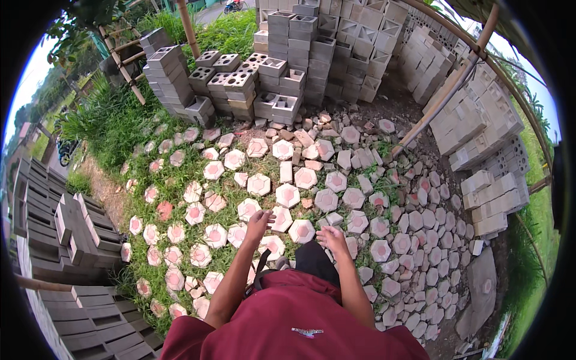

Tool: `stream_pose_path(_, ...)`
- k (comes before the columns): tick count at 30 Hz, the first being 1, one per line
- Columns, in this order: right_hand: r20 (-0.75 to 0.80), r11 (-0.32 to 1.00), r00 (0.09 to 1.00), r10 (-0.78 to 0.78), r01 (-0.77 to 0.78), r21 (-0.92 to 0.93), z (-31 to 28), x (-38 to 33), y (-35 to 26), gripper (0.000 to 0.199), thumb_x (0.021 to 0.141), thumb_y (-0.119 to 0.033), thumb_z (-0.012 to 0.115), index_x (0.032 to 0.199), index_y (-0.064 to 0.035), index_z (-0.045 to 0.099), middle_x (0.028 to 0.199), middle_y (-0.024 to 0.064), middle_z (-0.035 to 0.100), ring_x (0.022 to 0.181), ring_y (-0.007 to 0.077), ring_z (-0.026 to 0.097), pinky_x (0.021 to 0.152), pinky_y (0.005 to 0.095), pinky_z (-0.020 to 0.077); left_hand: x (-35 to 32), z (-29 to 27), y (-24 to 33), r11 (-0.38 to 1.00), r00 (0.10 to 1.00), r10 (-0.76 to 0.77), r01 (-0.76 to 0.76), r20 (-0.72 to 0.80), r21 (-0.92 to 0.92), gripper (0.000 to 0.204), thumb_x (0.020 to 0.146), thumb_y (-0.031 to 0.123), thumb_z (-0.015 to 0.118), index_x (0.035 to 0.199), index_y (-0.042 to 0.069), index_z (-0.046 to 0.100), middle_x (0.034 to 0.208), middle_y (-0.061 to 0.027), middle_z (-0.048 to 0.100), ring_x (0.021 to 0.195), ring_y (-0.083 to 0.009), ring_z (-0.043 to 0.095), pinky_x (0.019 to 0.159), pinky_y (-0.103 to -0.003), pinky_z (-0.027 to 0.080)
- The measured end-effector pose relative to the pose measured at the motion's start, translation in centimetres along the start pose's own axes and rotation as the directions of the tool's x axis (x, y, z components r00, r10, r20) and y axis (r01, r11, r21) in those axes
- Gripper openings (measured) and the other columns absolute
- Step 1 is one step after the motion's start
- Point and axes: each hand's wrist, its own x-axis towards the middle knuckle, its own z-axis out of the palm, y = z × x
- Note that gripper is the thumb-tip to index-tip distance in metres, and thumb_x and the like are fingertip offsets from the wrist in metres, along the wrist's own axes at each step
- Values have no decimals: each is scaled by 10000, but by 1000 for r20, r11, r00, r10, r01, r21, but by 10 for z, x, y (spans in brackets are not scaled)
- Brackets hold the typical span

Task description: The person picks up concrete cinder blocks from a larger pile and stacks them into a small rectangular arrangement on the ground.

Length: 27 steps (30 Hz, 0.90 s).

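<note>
My left hand hovers in front of my body, above the ground, with nothing in it and its fingers loosely apart. Level with it on the other side, my right hand is empty too, fingers spread and pointing inward. Below and around both hands lie hexagonal paving stones with pale rims and reddish centres, set apart in the grass. One such paver shows between my hands, close to the dark cloth at my knee. Neither hand touches a stone.
Grey hollow concrete blocks stand stacked at the far side, with more block stacks at right and grey blocks at left. Pavers and rubble crowd the right ground. A bamboo pole slants down at the right.
</note>
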Motion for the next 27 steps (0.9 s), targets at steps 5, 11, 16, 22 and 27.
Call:
stream_pose_path(5, 168, 994, 984, 59, -43, -100, 42, 93, -46, 361, 914, -316, 562, 1137, -32, 537, 1027, 112, 642, 899, 191, 625, 762, 317, 503, 53, -25, -7, 989, 988, -131, 125, -77, -82, 310, 925, 288, 512, 1067, 21, 581, 952, -70, 655, 822, -129, 604, 697, -275, 474)
stream_pose_path(11, 327, 950, 930, 168, -64, -305, 78, 231, -102, 364, 900, -336, 581, 1086, -24, 572, 993, 100, 646, 868, 188, 632, 709, 320, 509, 162, -39, 19, 954, 952, -244, 202, -184, -222, 296, 918, 262, 487, 1078, 30, 576, 970, -79, 656, 852, -154, 624, 717, -302, 501)
stream_pose_path(16, 348, 947, 937, 38, 77, -311, 109, 361, -211, 323, 897, -283, 592, 1069, -10, 575, 945, 98, 654, 814, 159, 638, 654, 279, 499, 290, -58, 107, 975, 964, -140, 95, -226, -200, 341, 927, 312, 487, 1096, 29, 573, 975, -74, 655, 851, -143, 620, 711, -301, 501)
stream_pose_path(22, 274, 926, 960, -63, 159, -343, 146, 476, -325, 294, 926, -244, 553, 1108, -14, 541, 980, 108, 652, 868, 173, 643, 714, 298, 512, 415, -56, 213, 984, 987, -9, -20, -160, -178, 312, 951, 295, 478, 1085, 34, 583, 993, -81, 657, 871, -137, 613, 729, -291, 492)
stream_pose_path(27, 284, 962, 958, 34, 46, -270, 177, 545, -342, 331, 928, -286, 549, 1115, -13, 547, 1000, 96, 648, 870, 179, 640, 730, 302, 503, 505, -56, 233, 943, 988, -91, 44, -126, -330, 277, 952, 273, 479, 1080, 46, 573, 976, -70, 657, 846, -141, 619, 728, -302, 505)
